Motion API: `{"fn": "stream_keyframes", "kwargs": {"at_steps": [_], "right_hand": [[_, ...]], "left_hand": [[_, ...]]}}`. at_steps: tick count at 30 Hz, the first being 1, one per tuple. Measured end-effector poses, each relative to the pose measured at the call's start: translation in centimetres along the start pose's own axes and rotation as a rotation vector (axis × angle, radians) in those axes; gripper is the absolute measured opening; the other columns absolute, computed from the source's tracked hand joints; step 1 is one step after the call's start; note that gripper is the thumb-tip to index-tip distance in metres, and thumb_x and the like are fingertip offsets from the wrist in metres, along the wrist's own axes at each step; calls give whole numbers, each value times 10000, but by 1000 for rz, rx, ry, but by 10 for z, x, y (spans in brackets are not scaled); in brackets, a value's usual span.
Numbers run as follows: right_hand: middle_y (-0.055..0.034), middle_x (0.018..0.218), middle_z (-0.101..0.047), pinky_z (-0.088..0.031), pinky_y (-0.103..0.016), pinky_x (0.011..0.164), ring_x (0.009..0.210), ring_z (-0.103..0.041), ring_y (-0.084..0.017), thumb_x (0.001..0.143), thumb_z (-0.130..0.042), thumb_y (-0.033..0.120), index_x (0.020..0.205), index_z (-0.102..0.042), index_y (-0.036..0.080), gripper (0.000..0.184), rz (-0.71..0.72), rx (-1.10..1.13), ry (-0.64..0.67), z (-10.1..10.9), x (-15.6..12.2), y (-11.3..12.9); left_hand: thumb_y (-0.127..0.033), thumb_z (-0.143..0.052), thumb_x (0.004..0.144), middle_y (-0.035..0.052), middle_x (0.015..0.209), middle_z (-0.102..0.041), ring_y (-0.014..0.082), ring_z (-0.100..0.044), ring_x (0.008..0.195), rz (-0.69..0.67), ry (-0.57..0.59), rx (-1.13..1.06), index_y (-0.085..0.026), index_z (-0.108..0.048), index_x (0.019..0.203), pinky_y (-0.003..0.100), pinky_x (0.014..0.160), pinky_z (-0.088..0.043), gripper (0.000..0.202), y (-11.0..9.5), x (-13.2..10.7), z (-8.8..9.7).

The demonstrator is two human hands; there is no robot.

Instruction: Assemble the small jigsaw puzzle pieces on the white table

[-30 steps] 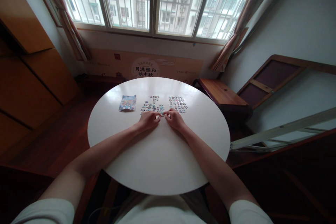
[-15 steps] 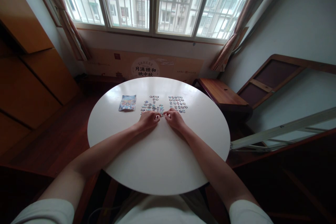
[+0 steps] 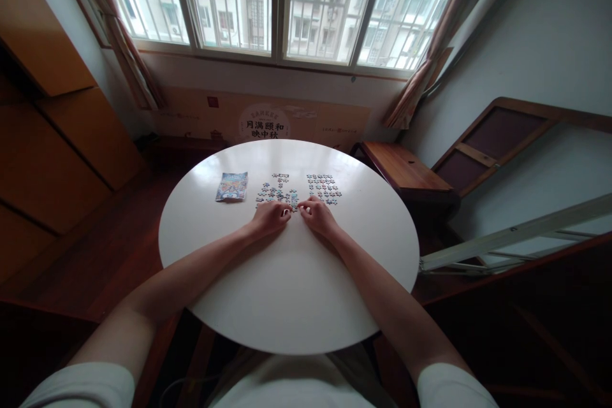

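Observation:
My left hand (image 3: 270, 218) and my right hand (image 3: 317, 215) rest on the white round table (image 3: 287, 293), with their fingertips nearly meeting. Between them is a narrow strip of joined jigsaw pieces (image 3: 294, 199). Both hands are closed in a pinch at the strip's near end, on jigsaw pieces that the fingers mostly cover. Loose jigsaw pieces (image 3: 271, 192) lie scattered just beyond my left hand, a few of them partly hidden by it. Past my right hand, more jigsaw pieces (image 3: 322, 183) are laid out apart in rows.
A colourful printed picture sheet or packet (image 3: 232, 187) lies at the table's left. Behind the table's right side stands a wooden-topped bench (image 3: 406, 167). A window (image 3: 282, 6) with bars and a printed board (image 3: 201, 118) are beyond the far edge.
Hardly anything differs. My fingers stay pinched at the strip's near end, with at most a slight shift; the pieces around them keep their places.

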State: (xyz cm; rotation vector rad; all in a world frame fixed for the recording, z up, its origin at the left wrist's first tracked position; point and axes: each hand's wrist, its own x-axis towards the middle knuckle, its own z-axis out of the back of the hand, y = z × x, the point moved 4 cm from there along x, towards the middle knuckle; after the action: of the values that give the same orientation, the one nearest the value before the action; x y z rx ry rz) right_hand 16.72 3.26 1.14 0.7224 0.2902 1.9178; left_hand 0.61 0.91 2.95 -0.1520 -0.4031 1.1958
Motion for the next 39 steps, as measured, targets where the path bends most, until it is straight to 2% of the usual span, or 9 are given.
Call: {"fn": "stream_keyframes", "kwargs": {"at_steps": [4, 10, 17, 25, 39], "right_hand": [[-45, 932, -634, -453, -268, 779, 701, -585, -127, 852, -574, 197, 1030, -744, 226, 248, 1, 18, 4, 0, 0, 0], [-32, 912, -635, -448, -269, 761, 688, -575, -127, 835, -594, 192, 918, -769, 242, 200, 27, 20, 29, 4, -2, 5], [-34, 906, -642, -453, -267, 764, 739, -596, -140, 841, -598, 207, 918, -765, 244, 187, 19, 31, 26, 2, -1, 2], [-26, 886, -641, -448, -259, 740, 696, -582, -129, 833, -585, 178, 930, -761, 234, 209, 20, 43, 22, 3, -1, 2], [-26, 874, -641, -448, -260, 765, 731, -593, -136, 831, -597, 180, 935, -769, 247, 213, 9, 61, 28, 2, 1, -1]], "left_hand": [[-281, -516, 840, 27, 879, -747, 185, -662, 817, -15, -6, -9, -272, -751, 1013, 259, 739, -458, 292, 1, 0, 0], [-283, -520, 839, 30, 870, -745, 188, -665, 807, -21, -23, -8, -276, -750, 1015, 263, 738, -459, 290, 1, 0, 0], [-264, -511, 834, 41, 890, -749, 199, -669, 848, 5, -1, -1, -273, -755, 1003, 272, 756, -460, 297, 1, 0, 0], [-241, -513, 820, 35, 874, -740, 201, -669, 827, -1, -17, 32, -299, -697, 1155, 269, 743, -460, 387, 3, 1, -2], [-269, -495, 832, 30, 854, -737, 200, -662, 810, -33, -1, 20, -295, -718, 1102, 269, 738, -450, 351, 2, 1, -2]]}}
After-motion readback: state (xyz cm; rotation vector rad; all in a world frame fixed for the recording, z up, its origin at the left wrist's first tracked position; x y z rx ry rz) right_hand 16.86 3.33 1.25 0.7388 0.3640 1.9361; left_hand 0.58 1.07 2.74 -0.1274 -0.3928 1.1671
